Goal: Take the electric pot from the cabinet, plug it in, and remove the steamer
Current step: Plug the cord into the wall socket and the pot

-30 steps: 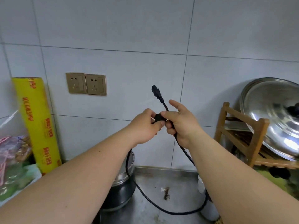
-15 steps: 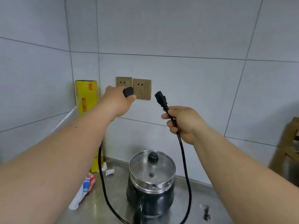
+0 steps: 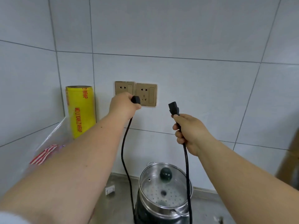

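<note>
While the left hand (image 3: 123, 105) grips the wall plug (image 3: 135, 99) just left of the right-hand socket (image 3: 146, 94), prongs hidden, the right hand (image 3: 188, 132) curls round the power cord (image 3: 186, 159) below its appliance connector (image 3: 174, 108). Below, the lidded electric pot (image 3: 163, 196) stands on the counter (image 3: 119, 207), steamer (image 3: 159, 195) inside.

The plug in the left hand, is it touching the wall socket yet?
Cannot tell. In the head view the plug overlaps the socket's edge, hiding any gap.

The steel surface (image 3: 119, 206) carries the electric pot (image 3: 163, 199); a small white scrap (image 3: 110, 190) lies just left of it, a yellow cling-wrap roll (image 3: 80, 110) farther left.
</note>
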Available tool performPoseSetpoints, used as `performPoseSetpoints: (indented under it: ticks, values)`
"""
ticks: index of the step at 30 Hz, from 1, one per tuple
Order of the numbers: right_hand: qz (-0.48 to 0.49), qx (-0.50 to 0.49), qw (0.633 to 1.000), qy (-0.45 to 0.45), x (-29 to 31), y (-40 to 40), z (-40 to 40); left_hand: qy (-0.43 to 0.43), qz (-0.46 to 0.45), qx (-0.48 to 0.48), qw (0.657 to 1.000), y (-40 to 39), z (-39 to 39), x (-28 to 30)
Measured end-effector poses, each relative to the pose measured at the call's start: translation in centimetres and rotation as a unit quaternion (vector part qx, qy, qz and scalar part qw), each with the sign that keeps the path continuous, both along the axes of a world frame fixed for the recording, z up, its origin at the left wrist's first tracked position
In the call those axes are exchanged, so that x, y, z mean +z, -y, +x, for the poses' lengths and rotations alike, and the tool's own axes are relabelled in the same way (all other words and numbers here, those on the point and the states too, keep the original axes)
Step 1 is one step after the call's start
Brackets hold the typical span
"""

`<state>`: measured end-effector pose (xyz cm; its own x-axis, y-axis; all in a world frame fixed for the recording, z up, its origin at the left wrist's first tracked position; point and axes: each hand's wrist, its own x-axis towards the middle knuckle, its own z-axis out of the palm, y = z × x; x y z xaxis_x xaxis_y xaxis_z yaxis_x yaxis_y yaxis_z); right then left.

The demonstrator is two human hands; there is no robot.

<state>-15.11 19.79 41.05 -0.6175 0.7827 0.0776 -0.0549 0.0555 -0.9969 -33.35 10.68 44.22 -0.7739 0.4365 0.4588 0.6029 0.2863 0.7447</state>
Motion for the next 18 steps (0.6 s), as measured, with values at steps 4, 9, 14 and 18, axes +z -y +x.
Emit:
performPoseSetpoints:
  ticks: [4, 9, 14, 18]
  values:
    - [0.001, -0.034, 0.999, 0.003, -0.1, -0.2, -0.8, 0.012, 0.053, -0.003, 0.998, -3.3, -1.3, -0.5]
    - [0.007, -0.058, 0.998, 0.008, -0.5, -0.2, -1.2, 0.031, 0.079, -0.024, 0.996, -5.1, -3.0, -1.7]
    - [0.009, -0.068, 0.998, 0.01, -1.1, -0.2, -0.8, 0.025, 0.088, -0.023, 0.996, -6.2, -3.7, -2.3]
    - [0.007, -0.072, 0.997, 0.0, -1.3, -0.1, -0.4, 0.005, 0.076, -0.005, 0.997, -6.9, -3.5, -2.2]
